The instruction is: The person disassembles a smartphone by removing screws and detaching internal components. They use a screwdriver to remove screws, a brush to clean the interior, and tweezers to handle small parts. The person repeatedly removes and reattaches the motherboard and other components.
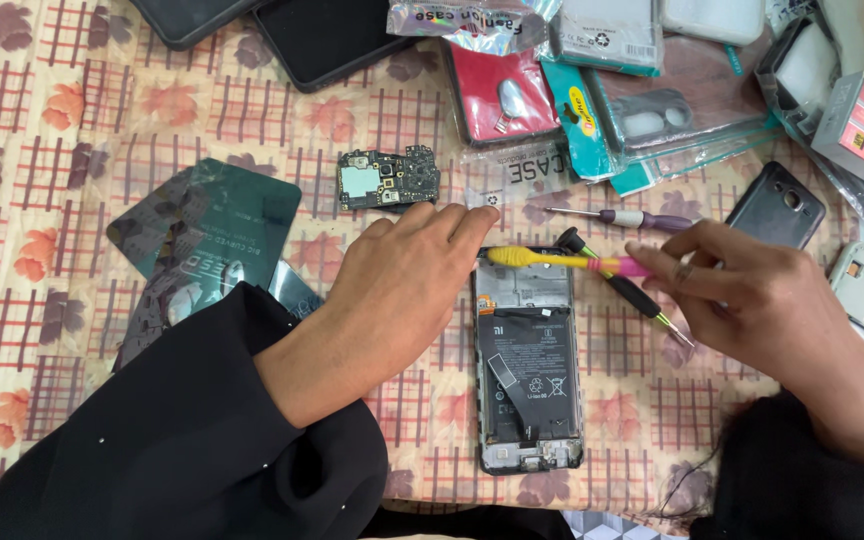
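Head view, items as we find them:

1. Opened smartphone with its back cover off, black battery and grey frame exposed [529, 370]: it lies lengthwise on the table [82, 330], which is covered by a cream cloth with red checks and leaf prints, between our two hands.

2. Left hand [392, 290]: palm down, fingers stretched flat and together, gripping nothing; its fingertips [477, 222] rest at the upper left corner of the phone. A black sleeve covers the forearm.

3. Right hand [762, 300]: fingers pinched shut on the pink handle of a small brush with a yellow head [552, 260]. The yellow head lies across the top edge of the phone, just beside the left fingertips.

4. Black-handled screwdriver with yellow-green tip [624, 288]: it lies slantwise beside the phone's upper right corner, passing under the brush and the right fingers; whether the hand touches it we cannot tell.

5. Purple-handled screwdriver [632, 218]: on the cloth above the brush, apart from both hands.

6. Loose green-black circuit board [388, 178]: above the left hand, near but not touching.

7. Dark green glossy sheet [214, 225]: left of the left wrist.

8. Dark grey phone back cover with camera hole [776, 205]: above the right hand.

9. Heap of packaged phone cases in clear sleeves [642, 110]: along the far edge
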